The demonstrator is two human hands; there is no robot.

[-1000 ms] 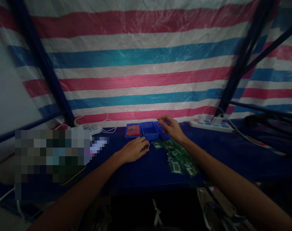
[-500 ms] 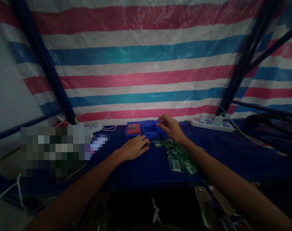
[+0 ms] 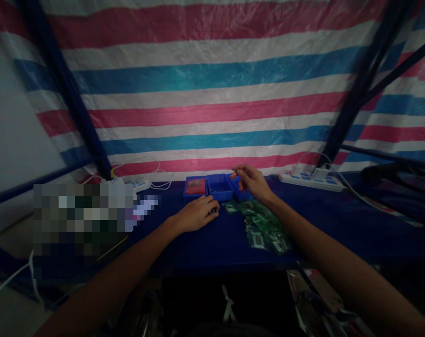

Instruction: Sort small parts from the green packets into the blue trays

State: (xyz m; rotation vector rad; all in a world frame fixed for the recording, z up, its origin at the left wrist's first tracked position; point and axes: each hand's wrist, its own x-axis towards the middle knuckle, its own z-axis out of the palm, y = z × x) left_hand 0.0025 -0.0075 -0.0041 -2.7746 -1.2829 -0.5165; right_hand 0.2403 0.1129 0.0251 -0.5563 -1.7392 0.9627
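Observation:
My left hand [image 3: 198,215] rests on the blue table, its fingers curled around small dark parts [image 3: 212,212] with shiny spots, too small to name. My right hand [image 3: 254,182] hovers over the right-hand blue bin [image 3: 239,192], thumb and index finger close together. Whatever is between those fingertips is too small to make out. Beside that bin stands the middle blue bin [image 3: 219,191], with a few tiny pieces at its bottom. The left blue bin [image 3: 186,194] contains a red packet [image 3: 196,186]. Green-tinted clear bags [image 3: 259,224] with pale pieces inside lie below my right forearm.
White power strips stand at the back left [image 3: 140,186] and back right [image 3: 312,181], with cables running off. A blurred-out patch [image 3: 84,220] covers the table's left end. Blue metal posts [image 3: 67,89] frame a striped plastic sheet [image 3: 212,79].
My right hand has shifted slightly right and turned, its lower fingers now dipping towards the right-hand bin. My left hand keeps its place on the table. The view has moved slightly.

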